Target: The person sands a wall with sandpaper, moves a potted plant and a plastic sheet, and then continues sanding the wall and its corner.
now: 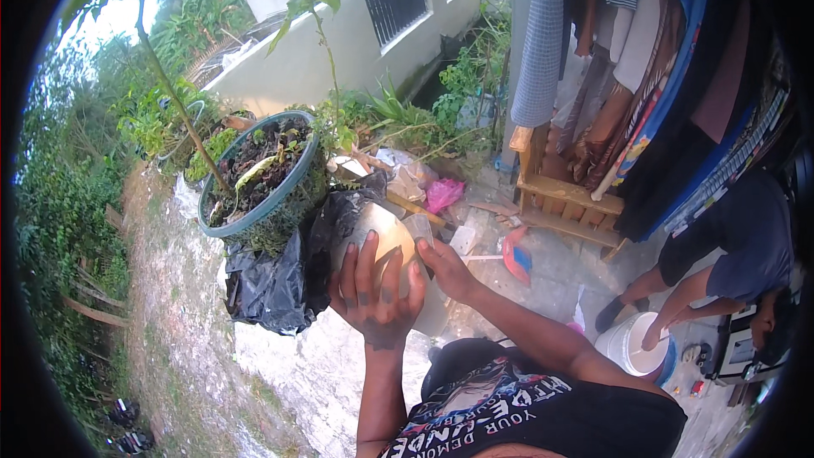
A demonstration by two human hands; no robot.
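We find the left hand spread on a pale surface, the right hand pinching, seemingly, a grey block; we advise steady, even pressure

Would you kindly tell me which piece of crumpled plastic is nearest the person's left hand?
The black plastic below the teal-rimmed plant pot: it lies close beside the left hand, whereas the pink plastic lies farther off.
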